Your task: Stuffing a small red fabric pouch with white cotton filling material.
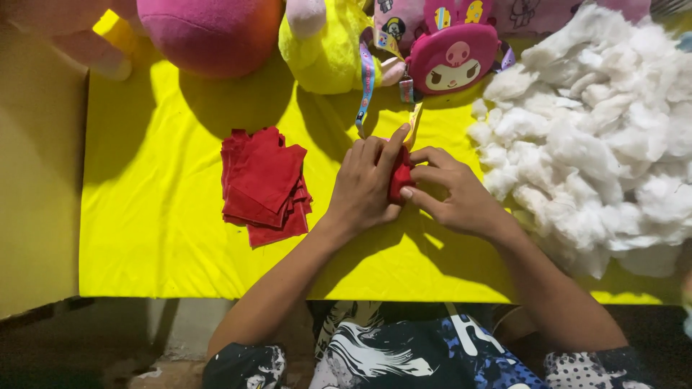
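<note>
Red fabric piece [400,180] sits pinched between both hands, over the yellow cloth [158,252] that covers the table. Left hand [366,189] curls its fingers closed around one side of it; right hand [455,193] grips the other side with thumb and fingertips. Beside the left hand, a little apart, lies a stack of red fabric squares [265,186]. Just past the right hand spreads a heap of white stuffing [605,130]. Beyond the fingertips lies a pink character pouch [453,56]
</note>
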